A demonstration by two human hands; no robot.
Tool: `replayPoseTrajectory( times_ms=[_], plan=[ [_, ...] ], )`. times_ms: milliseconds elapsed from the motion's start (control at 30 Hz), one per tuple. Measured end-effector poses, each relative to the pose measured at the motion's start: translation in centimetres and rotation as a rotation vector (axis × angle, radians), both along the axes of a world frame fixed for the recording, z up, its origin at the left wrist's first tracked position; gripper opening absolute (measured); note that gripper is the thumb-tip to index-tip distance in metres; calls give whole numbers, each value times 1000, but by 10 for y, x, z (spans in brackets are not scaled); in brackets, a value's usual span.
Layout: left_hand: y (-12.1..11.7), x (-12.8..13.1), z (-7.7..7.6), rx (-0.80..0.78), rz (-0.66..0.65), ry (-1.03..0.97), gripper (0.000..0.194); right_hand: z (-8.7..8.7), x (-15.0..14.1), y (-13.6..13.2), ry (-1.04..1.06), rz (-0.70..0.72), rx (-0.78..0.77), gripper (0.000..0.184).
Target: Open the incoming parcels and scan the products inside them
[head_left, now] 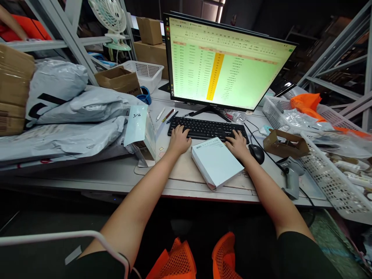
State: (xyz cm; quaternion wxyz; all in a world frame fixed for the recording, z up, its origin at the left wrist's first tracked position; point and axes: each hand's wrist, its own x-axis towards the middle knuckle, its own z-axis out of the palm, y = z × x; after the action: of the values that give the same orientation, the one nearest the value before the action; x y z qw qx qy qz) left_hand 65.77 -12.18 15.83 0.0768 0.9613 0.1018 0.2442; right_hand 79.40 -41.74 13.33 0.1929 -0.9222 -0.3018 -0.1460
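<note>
A black keyboard (203,128) lies on the desk below a monitor (223,66) that displays a spreadsheet with one orange column. My left hand (180,140) rests on the keyboard's left end, fingers spread over the keys. At the right end, my right hand (236,144) lies with its fingers stretched over the number keys. Neither hand holds anything. Between my forearms sits a flat white box (217,161) with a barcode label, just in front of the keyboard. A black mouse (256,154) is right beside my right hand.
Grey plastic mailer bags (78,128) are piled on the left beside an upright open carton (142,131). To the right are a barcode scanner (291,182), a small brown open box (286,143) and white baskets (328,186). A fan (110,17) stands at the back left, near another person's arm (13,23).
</note>
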Motion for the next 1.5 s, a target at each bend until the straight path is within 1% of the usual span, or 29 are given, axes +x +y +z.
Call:
replayPoseTrajectory(
  times_ms=[100, 200, 267, 367, 433, 467, 533, 600, 667, 700, 767, 833, 900, 967, 1033, 1100, 1200, 1267, 1300, 1367, 1400, 1433, 1500],
  plan=[
    [1, 1, -1, -14, -6, -10, 54, 0, -2, -1, -60, 8, 78, 51],
    [1, 2, -1, -35, -26, -29, 52, 5, -4, -3, -121, 20, 146, 49],
    [1, 0, 2, -55, -42, -53, 50, 15, -5, -6, -177, 20, 178, 47],
    [-2, -5, 11, -105, -85, -123, 43, 40, -8, -19, -253, -42, 266, 46],
    [-6, -13, 20, -226, -90, -151, 41, 54, -20, -36, -215, -81, 339, 46],
    [-10, -17, 23, -306, -82, -144, 42, 56, -31, -46, -154, -80, 370, 47],
    [-19, -27, 29, -445, -72, -82, 43, 51, -63, -67, 9, -34, 408, 48],
    [-32, -37, 30, -521, -101, 25, 42, 36, -100, -83, 127, 28, 393, 50],
    [-45, -47, 26, -573, -127, 122, 40, 20, -125, -91, 165, 35, 320, 52],
    [-51, -50, 23, -604, -129, 155, 42, 15, -129, -92, 172, 5, 267, 53],
    [-62, -57, 17, -665, -111, 175, 47, 14, -118, -89, 188, -79, 173, 53],
    [-70, -64, 13, -713, -77, 162, 50, 21, -91, -78, 196, -118, 113, 50],
    [-74, -73, 11, -738, -31, 147, 53, 31, -60, -63, 186, -91, 79, 49],
    [-76, -88, 14, -740, 16, 138, 58, 38, -37, -45, 176, -61, 45, 52],
    [-77, -108, 19, -697, 52, 160, 63, 41, -25, -28, 176, -41, 11, 55],
    [-80, -133, 26, -609, 78, 228, 72, 42, -21, -15, 182, -24, -24, 56],
    [-86, -167, 34, -499, 65, 374, 86, 45, -22, -11, 175, -13, -58, 59],
    [-86, -181, 36, -491, 19, 412, 88, 50, -28, -23, 152, -40, -57, 60],
    [-83, -183, 36, -495, -7, 386, 84, 52, -33, -34, 139, -69, -52, 59],
    [-74, -182, 33, -507, -60, 268, 78, 57, -46, -68, 112, -161, -42, 54],
    [-67, -178, 31, -516, -91, 213, 80, 57, -54, -90, 103, -219, -38, 51],
    [-61, -173, 29, -531, -134, 186, 87, 56, -63, -114, 99, -285, -35, 49],
    [-51, -163, 24, -583, -245, 219, 109, 50, -78, -162, 122, -464, -36, 52]
  ],
)
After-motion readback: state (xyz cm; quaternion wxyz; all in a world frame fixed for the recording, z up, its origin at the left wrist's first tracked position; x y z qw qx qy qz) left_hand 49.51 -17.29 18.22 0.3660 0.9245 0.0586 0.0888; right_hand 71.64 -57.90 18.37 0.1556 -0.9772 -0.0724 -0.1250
